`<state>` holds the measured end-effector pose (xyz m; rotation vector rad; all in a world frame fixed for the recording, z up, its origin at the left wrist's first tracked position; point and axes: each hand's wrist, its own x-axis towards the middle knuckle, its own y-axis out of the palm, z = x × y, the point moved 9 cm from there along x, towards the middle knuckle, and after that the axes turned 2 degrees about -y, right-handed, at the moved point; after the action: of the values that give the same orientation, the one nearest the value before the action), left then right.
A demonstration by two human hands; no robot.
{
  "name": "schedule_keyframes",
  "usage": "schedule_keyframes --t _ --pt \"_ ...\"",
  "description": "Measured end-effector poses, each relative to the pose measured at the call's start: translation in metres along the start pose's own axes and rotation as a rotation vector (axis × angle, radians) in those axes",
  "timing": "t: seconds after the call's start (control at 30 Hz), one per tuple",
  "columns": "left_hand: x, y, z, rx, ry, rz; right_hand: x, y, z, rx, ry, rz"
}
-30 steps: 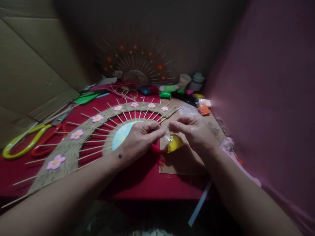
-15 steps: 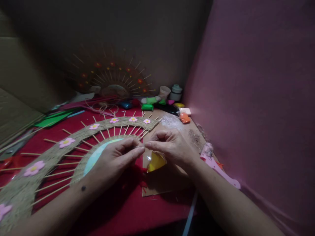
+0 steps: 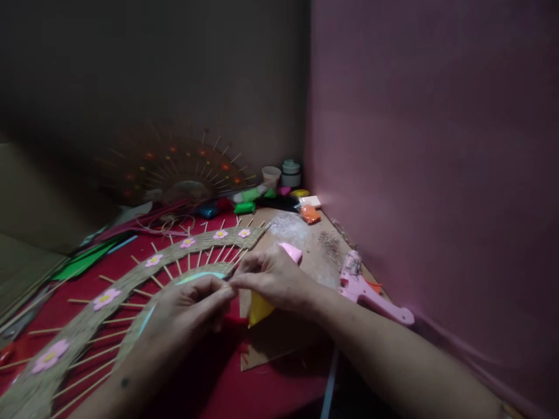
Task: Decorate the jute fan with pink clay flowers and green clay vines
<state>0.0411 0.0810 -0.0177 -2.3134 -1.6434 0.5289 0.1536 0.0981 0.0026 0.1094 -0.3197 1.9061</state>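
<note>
My left hand (image 3: 192,308) and my right hand (image 3: 277,279) meet at the fingertips, each closed in a pinch. Whatever lies between the fingers is too small to make out. Under my right hand a yellow clay packet (image 3: 259,309) is partly hidden, and a pink packet (image 3: 292,252) shows just behind it. To the left lies a fan-shaped frame of thin sticks with a woven twine band (image 3: 131,280). Pink flowers with yellow centres, such as one pink flower (image 3: 106,299), sit along this band. My left hand and forearm cover part of its pale blue centre (image 3: 203,276).
A cardboard sheet (image 3: 279,343) rests on red cloth (image 3: 192,384). At right lies a pink glue gun (image 3: 375,302) near the wall. Behind are an orange packet (image 3: 310,215), a green packet (image 3: 245,208), a cup (image 3: 271,176), a lidded jar (image 3: 290,173) and another stick fan (image 3: 187,169).
The view has turned to the right and tilted up, so things sit further left and lower. My hands stay pinched together. The pink packet behind my right hand now shows.
</note>
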Motion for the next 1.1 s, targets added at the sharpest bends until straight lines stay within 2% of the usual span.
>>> schedule_keyframes --t 0.1,0.17,0.2,0.27,0.3,0.33,0.37,0.47,0.57,0.63,0.73,0.8,0.87,1.0,1.1 --pt "-0.003 -0.010 -0.012 0.114 -0.010 0.024 0.000 0.002 0.000 0.038 0.016 0.003" --pt "0.000 -0.023 -0.026 0.175 -0.010 0.040 0.000 -0.006 0.007 0.080 -0.005 -0.068" --pt "0.005 -0.028 -0.035 0.185 -0.003 0.070 -0.002 -0.017 0.015 0.060 -0.056 -0.173" --pt "0.022 -0.048 -0.055 0.119 0.018 -0.030 -0.014 -0.044 0.039 -0.081 -0.243 -0.460" --pt "0.034 -0.055 -0.067 0.073 0.044 -0.074 -0.023 -0.051 0.054 -0.192 -0.361 -0.573" --pt "0.048 -0.055 -0.080 0.005 0.090 -0.089 -0.031 -0.051 0.067 -0.313 -0.475 -0.633" --pt "0.066 -0.049 -0.088 -0.064 0.093 -0.049 -0.037 -0.045 0.076 -0.434 -0.576 -0.638" --pt "0.125 -0.027 -0.112 -0.272 0.107 -0.053 -0.040 -0.013 0.083 -0.727 -0.764 -0.485" --pt "0.178 -0.003 -0.130 -0.377 0.122 -0.068 -0.035 0.002 0.072 -0.843 -0.783 -0.397" --pt "0.196 0.008 -0.134 -0.393 0.124 -0.070 -0.031 0.003 0.065 -0.861 -0.766 -0.380" --pt "0.189 0.015 -0.130 -0.371 0.143 -0.034 -0.028 0.008 0.062 -0.874 -0.780 -0.321" --pt "0.168 0.016 -0.123 -0.299 0.139 0.024 -0.029 0.015 0.063 -0.882 -0.805 -0.264" --pt "0.141 0.014 -0.116 -0.077 0.152 0.091 -0.029 0.020 0.063 -0.895 -0.806 -0.220" --pt "0.093 -0.006 -0.103 0.366 0.249 0.118 -0.025 0.023 0.056 -0.934 -0.730 -0.175" --pt "0.072 -0.022 -0.086 0.614 0.296 0.112 -0.024 0.024 0.052 -0.955 -0.710 -0.163"
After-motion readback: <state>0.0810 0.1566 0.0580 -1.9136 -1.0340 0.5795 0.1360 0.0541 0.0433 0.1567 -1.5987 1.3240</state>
